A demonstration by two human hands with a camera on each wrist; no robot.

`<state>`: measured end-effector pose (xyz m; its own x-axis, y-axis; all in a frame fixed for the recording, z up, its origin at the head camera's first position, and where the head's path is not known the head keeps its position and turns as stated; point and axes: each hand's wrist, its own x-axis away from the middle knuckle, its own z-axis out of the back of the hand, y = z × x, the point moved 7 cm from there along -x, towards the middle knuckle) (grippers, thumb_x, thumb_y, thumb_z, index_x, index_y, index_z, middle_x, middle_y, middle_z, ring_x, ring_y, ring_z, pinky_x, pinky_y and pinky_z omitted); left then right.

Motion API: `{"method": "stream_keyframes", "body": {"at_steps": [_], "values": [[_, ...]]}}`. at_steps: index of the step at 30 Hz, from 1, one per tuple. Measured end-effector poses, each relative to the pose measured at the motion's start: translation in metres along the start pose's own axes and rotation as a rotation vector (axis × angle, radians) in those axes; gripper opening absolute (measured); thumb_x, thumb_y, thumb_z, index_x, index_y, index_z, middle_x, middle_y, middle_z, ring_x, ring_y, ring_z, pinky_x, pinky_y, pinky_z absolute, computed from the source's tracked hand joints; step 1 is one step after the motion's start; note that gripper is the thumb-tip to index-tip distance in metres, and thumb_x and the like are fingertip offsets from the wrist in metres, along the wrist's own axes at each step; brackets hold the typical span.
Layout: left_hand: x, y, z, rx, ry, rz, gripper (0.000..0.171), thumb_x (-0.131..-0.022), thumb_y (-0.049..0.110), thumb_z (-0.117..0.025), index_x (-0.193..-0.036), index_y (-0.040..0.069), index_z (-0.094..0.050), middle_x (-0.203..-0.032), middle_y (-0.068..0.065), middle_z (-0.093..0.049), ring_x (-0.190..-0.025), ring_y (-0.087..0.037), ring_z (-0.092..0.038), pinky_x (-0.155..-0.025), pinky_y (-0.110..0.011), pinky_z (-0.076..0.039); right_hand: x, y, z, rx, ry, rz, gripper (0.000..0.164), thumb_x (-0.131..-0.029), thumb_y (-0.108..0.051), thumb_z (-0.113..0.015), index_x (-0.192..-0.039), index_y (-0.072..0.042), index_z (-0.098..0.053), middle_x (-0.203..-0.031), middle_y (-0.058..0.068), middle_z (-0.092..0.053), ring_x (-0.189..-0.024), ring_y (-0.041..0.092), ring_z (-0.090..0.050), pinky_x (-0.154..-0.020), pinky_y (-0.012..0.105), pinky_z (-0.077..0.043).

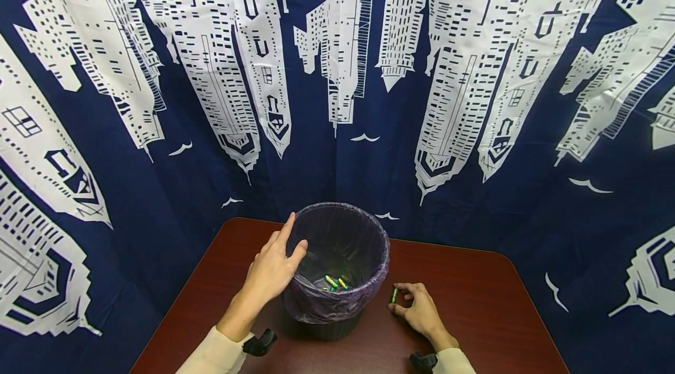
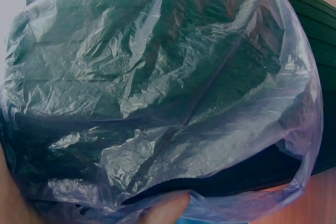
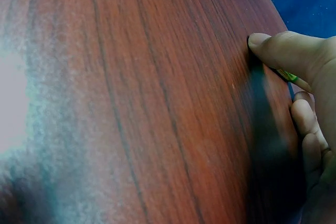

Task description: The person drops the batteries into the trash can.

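A dark bin [image 1: 333,330] stands on the table, lined with a thin translucent purple bag [image 1: 321,310] folded over its rim. My left hand [image 1: 270,271] is at the bin's left rim, its index finger fairly straight and the thumb reaching over the opening. In the left wrist view, a fingertip [image 2: 169,209] shows by the crinkled bag. To the right of the bin, my right hand [image 1: 422,310] pinches a small green and black battery [image 1: 394,295] between thumb and fingers, close over the table. Several green and yellow batteries [image 1: 331,281] lie at the bottom of the bin.
The reddish-brown wooden table [image 1: 464,280] has rounded far corners. Behind and around it hangs a dark blue curtain [image 1: 337,169] printed with white city buildings. Each wrist wears a black strap, the left strap [image 1: 259,342] close to the bin.
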<state>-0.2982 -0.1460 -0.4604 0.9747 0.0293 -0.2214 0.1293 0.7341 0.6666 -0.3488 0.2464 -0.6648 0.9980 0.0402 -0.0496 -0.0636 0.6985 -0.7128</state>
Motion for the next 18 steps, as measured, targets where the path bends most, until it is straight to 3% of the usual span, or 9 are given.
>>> {"method": "stream_keyframes", "body": {"at_steps": [18], "values": [[0.0007,0.0013,0.0004,0.005,0.002,-0.004,0.079,-0.116,0.052,-0.062,-0.186,0.031,-0.031,-0.170,-0.024,-0.060,-0.134,-0.057,-0.075,-0.102,-0.078,-0.064,0.0033,-0.0024,0.0021,-0.013,0.024,0.005,0.053,-0.090,-0.023,-0.104,-0.137,-0.014,-0.083,-0.129,0.008,-0.073,-0.115,0.021,-0.069,-0.098,0.037,-0.059]]}}
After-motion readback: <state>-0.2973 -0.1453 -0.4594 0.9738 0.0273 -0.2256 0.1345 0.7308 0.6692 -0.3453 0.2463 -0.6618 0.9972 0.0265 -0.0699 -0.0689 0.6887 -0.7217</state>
